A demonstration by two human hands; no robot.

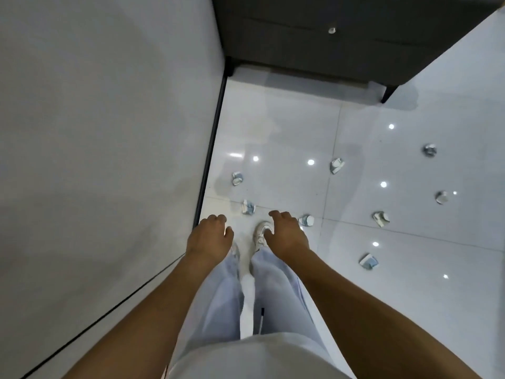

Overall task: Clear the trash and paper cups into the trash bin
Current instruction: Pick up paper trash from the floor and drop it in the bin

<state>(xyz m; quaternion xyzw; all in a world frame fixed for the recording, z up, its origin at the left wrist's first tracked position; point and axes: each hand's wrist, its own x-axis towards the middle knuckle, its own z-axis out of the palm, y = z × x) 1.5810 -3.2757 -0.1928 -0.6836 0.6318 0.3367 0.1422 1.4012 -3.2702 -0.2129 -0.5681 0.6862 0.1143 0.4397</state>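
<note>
1. Paper cups, all crushed, are scattered over the glossy tile floor (pixel 287 127). Print on them is blue and white, way too small to read, so no brand from me.
2. Far left is a plain grey wall (pixel 95 132), with a dark strip along its bottom edge.
3. Left hand (pixel 209 233) hangs beside that edge, fingers loosely curled, holding nothing.
4. Two cups sit near the wall: one (pixel 237 178) further out, one (pixel 248 207) just ahead of the shoes.
5. Right hand (pixel 287 233) hovers over a white sneaker (pixel 260 233), fingers relaxed and a bit spread, empty too.
6. Another cup (pixel 306 220) lies just beside that hand's fingertips.
7. More cups to the right, well apart: (pixel 336 165), (pixel 381 218), (pixel 369 261), (pixel 429 150), (pixel 441 197).
8. Dark cabinet (pixel 355 45) on short legs closes off the top; open floor between it and the cups.
</note>
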